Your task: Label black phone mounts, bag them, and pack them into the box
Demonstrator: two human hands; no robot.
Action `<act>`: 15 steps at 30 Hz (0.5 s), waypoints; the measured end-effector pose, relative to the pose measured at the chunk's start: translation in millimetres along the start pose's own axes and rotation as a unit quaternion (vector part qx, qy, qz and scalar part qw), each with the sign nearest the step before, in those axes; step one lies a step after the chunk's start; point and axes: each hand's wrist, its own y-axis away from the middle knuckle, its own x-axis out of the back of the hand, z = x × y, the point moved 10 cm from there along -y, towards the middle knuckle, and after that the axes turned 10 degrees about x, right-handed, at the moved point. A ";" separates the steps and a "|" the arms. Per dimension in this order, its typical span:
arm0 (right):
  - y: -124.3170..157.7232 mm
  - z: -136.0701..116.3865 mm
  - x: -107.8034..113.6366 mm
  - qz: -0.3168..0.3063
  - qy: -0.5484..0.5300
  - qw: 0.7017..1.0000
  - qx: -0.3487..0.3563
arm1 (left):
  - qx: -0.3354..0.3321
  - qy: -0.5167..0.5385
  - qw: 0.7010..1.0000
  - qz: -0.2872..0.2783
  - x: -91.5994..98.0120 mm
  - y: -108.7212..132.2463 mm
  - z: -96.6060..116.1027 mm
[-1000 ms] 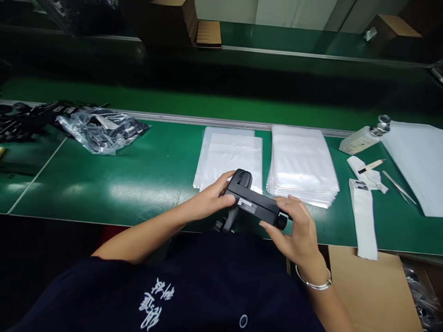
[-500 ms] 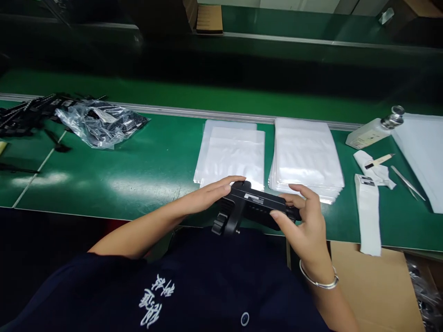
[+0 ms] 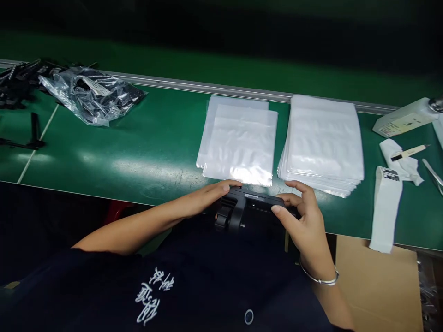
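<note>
Between my two hands is a black boxy device (image 3: pixel 261 199) with a clamp-like bracket (image 3: pixel 231 213) and a small label strip. My left hand (image 3: pixel 207 196) is closed on its left end, fingers along the top edge and the rest hidden behind it. On the right end, my right hand (image 3: pixel 304 216) grips with thumb in front and fingers behind. The device is held just off the table's front edge, close to my body. Beyond it lie a small pile of clear plastic bags (image 3: pixel 242 143) and a thicker stack of plastic bags (image 3: pixel 323 138).
Black parts (image 3: pixel 26 85) and a filled plastic bag (image 3: pixel 95 97) lie at the left of the green table (image 3: pixel 155 152). At right are a bottle (image 3: pixel 403 119), a pen-like tool (image 3: pixel 410 152), tweezers (image 3: pixel 432 175) and a label strip (image 3: pixel 386 212). A cardboard box (image 3: pixel 377 281) stands below.
The view has tilted down and closer to the table. The device has turned so its labelled face shows more narrowly; both hands keep their hold.
</note>
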 end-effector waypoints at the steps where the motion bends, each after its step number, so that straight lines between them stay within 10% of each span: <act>1: 0.0 -0.7 0.1 0.000 -0.004 1.000 -0.002 | -0.005 0.000 1.000 -0.002 -0.1 -0.8 -0.4; 7: -9.5 12.7 16.9 0.038 -0.111 0.993 0.031 | -0.090 -0.129 0.986 0.053 11.2 -12.6 12.0; 10: -17.9 29.8 36.3 0.089 -0.204 0.969 0.103 | -0.180 -0.354 0.901 0.175 19.4 -19.6 22.1; 15: -23.4 69.2 57.0 0.142 -0.171 0.969 0.106 | -0.283 -0.556 0.749 0.222 2.8 -36.6 1.2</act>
